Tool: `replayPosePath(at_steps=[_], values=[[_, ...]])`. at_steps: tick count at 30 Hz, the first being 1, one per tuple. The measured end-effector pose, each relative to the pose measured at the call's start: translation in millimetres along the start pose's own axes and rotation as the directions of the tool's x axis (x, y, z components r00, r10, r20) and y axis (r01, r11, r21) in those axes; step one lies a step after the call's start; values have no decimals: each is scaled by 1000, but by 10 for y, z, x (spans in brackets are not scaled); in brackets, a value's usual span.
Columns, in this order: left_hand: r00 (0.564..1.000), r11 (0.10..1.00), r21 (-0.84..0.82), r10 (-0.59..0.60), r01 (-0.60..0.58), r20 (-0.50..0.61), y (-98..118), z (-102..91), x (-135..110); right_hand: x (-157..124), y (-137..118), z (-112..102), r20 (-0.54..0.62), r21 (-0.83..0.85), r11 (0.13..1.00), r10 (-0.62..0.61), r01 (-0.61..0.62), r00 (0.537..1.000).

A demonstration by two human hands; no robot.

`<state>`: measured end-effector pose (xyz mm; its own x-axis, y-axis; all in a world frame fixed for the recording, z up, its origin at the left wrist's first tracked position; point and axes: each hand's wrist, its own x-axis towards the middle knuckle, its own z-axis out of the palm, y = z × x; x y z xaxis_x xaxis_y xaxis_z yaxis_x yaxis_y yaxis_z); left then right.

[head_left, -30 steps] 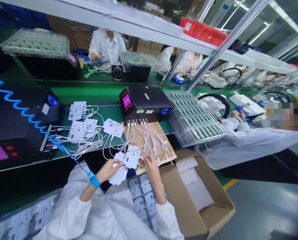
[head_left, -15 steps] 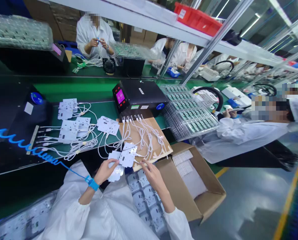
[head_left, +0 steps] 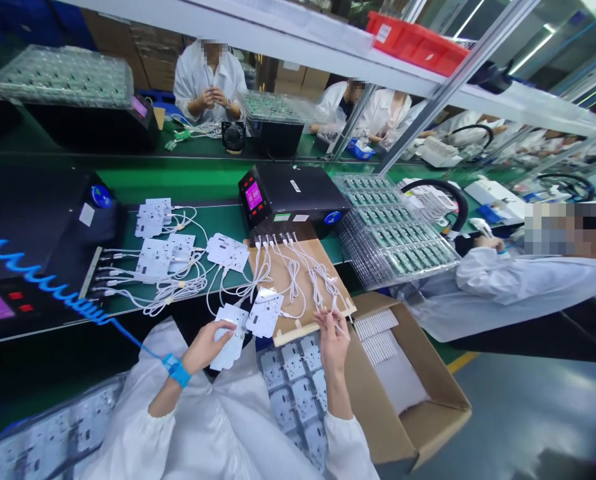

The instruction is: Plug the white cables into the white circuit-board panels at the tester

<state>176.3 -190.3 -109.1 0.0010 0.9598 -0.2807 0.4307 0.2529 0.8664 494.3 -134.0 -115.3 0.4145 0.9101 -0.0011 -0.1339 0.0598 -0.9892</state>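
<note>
White circuit boards [head_left: 229, 339] sit clamped in the left hand [head_left: 205, 348], just left of the cardboard sheet [head_left: 277, 268]. The right hand [head_left: 333, 341] has shifted along the sheet's front edge to its right corner, pinching a white cable [head_left: 341, 327] (the display on the tester [head_left: 298, 193] behind the sheet is unreadable).

Matt white circuit boards [head_left: 229, 339]; smooth white plastic-sheathed cables [head_left: 294, 277]; rough brown cardboard sheet [head_left: 304, 315] and box [head_left: 428, 413]; clear glossy plastic trays [head_left: 395, 233]; matt green surface [head_left: 218, 223]; dull black tester casing [head_left: 305, 190].
</note>
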Motion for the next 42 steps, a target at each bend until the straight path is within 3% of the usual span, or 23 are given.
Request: replayPosePath(at_steps=[3,5,8,12,17,34,42], values=[[1000,1000,-13,10,-10,8,144,-195,-163,-33,-10,177,-59,-96,993,-72,66,996],[999,997,-74,22,-26,-49,280,-227,-171,-79,-20,254,13,-193,972,-135,135,991],[985,978,-197,35,-68,-167,464,-107,-6,-169,-26,336,227,-253,932,-205,261,952],[988,926,-377,-38,-22,-151,582,150,259,-263,-31,412,366,-259,905,-230,336,902],[996,892,-452,-54,14,-76,609,277,306,-294,-65,446,385,-271,900,-223,341,895],[993,901,-433,-19,-36,-121,509,333,355,-280,-159,492,531,-313,846,-222,433,818],[997,842,-538,-66,36,-36,526,303,333,-264,-136,466,544,-321,844,-208,430,813]])
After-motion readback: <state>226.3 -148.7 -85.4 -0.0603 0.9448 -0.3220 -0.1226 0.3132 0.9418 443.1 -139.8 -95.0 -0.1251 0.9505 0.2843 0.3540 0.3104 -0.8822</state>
